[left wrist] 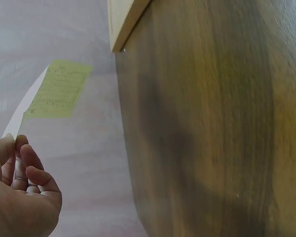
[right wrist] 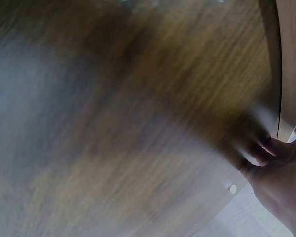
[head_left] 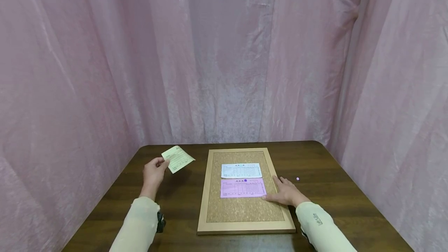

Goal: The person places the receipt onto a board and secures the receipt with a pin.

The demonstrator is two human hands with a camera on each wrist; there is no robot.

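Slip (head_left: 177,159), left of the board (head_left: 246,227), is pinched by the nearer left grip (head_left: 154,173), its edges aslant to the board's, long axis unclear; the right grip (head_left: 285,193), fingers spread, rests on the board's right side.

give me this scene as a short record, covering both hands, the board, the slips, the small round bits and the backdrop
left hand: pinches a yellow slip above the table
right hand: rests on the corkboard's right side
board: lies flat, wood-framed
slips on board: pale blue slip, lilac slip nearer the person
round bits: purple dot on lilac slip, pink piece on table
backdrop: pink curtains
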